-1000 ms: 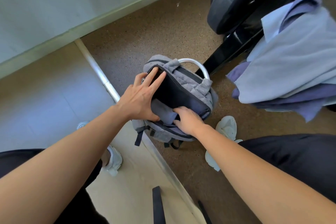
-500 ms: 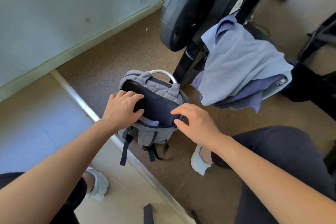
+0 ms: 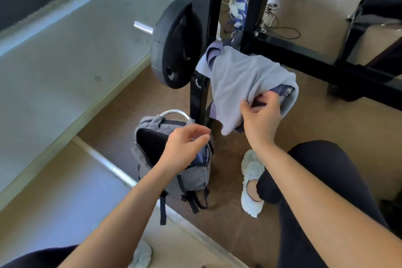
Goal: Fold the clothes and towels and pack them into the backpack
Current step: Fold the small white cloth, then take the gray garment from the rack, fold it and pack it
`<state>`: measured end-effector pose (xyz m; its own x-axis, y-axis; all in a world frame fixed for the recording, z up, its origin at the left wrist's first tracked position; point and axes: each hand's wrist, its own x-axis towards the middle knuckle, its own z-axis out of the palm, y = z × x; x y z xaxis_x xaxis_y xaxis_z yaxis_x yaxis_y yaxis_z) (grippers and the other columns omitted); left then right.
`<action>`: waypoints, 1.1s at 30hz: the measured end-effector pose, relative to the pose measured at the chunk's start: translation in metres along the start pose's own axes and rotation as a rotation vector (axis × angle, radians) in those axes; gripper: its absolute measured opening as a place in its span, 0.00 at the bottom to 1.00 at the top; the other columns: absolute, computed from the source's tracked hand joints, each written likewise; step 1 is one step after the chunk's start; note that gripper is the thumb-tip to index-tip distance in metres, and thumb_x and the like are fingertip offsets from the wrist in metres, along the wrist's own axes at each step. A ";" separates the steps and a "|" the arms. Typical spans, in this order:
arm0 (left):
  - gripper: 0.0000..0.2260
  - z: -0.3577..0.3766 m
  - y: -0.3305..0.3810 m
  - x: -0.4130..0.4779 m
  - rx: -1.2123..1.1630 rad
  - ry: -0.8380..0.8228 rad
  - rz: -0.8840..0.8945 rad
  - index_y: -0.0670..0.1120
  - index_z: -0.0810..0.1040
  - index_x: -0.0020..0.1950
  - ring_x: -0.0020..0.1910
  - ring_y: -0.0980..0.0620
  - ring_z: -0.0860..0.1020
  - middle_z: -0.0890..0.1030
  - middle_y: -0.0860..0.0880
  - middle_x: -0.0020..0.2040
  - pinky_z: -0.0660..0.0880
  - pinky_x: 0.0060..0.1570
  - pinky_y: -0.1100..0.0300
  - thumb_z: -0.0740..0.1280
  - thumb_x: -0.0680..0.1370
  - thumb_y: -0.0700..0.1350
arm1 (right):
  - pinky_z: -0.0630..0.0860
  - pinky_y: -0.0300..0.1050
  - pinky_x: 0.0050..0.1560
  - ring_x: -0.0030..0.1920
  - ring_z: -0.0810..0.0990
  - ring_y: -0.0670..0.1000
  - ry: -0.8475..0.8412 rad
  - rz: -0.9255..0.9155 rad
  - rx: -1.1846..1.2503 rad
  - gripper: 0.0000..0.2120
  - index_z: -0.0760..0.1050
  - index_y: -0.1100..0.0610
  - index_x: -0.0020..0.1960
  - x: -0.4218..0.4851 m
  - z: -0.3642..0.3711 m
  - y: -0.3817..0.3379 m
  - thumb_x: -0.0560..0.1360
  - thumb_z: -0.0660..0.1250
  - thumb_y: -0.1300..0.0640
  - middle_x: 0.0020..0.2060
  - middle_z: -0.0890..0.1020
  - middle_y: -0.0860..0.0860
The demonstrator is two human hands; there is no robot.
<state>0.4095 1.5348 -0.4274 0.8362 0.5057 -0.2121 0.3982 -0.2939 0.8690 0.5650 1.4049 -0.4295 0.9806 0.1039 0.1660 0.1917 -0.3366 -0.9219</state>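
Backpack (image 3: 191,177), grey quilted fabric with a white curved handle, stands unzipped on the speckled floor at six o'clock from the round black weight plate (image 3: 176,43). My left hand (image 3: 185,148) hovers above it, fingers loosely curled, holding nothing. My right hand (image 3: 261,115) pinches the soft pale-blue towel (image 3: 241,80) draped on the black rack (image 3: 200,98).

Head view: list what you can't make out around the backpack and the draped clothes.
- Backpack interior: dark, and the left hand covers part of the opening; how much is packed can't be told.
- Purple garment: mostly hidden beneath the light grey cloth; type unclear.
- Right hand: fingers curl at the cloth's edge; whether they grip it is unclear.
- Cloth heap behind the black rack: too small to identify.
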 end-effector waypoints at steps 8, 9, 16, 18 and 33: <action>0.19 0.034 0.097 0.065 0.084 0.072 0.103 0.49 0.79 0.66 0.53 0.55 0.82 0.82 0.55 0.56 0.78 0.53 0.58 0.74 0.77 0.54 | 0.73 0.34 0.41 0.38 0.78 0.42 -0.135 -0.113 0.063 0.05 0.76 0.55 0.43 0.004 -0.009 -0.006 0.76 0.71 0.59 0.36 0.80 0.46; 0.19 0.037 0.103 0.072 0.137 0.065 0.120 0.48 0.79 0.65 0.53 0.54 0.82 0.82 0.54 0.56 0.78 0.54 0.58 0.74 0.78 0.55 | 0.76 0.38 0.44 0.41 0.79 0.45 -0.155 -0.131 0.065 0.02 0.78 0.55 0.45 0.007 -0.010 -0.005 0.75 0.71 0.59 0.39 0.80 0.49; 0.13 0.033 0.110 0.089 0.311 0.176 0.221 0.45 0.77 0.40 0.33 0.55 0.72 0.76 0.54 0.33 0.68 0.37 0.55 0.65 0.84 0.46 | 0.77 0.46 0.59 0.54 0.79 0.52 -0.042 -0.158 0.054 0.15 0.81 0.57 0.58 0.017 -0.024 0.000 0.73 0.67 0.65 0.54 0.79 0.52; 0.18 0.030 0.119 0.089 0.206 0.205 0.226 0.48 0.70 0.34 0.30 0.57 0.66 0.69 0.55 0.30 0.62 0.35 0.58 0.63 0.84 0.45 | 0.75 0.52 0.61 0.57 0.76 0.55 0.077 -0.154 -0.025 0.18 0.80 0.56 0.61 0.022 -0.027 0.003 0.73 0.67 0.62 0.56 0.78 0.53; 0.12 -0.058 0.122 0.041 -0.609 0.340 -0.226 0.46 0.85 0.48 0.42 0.49 0.85 0.87 0.47 0.43 0.82 0.50 0.55 0.70 0.79 0.54 | 0.63 0.65 0.67 0.69 0.65 0.62 -0.033 -0.222 -0.653 0.17 0.77 0.48 0.60 0.021 -0.027 0.001 0.73 0.65 0.44 0.67 0.72 0.53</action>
<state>0.4701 1.5667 -0.3044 0.5555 0.7536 -0.3514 0.1841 0.3007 0.9358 0.5871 1.3816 -0.4171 0.9156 0.2607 0.3062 0.3830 -0.7978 -0.4657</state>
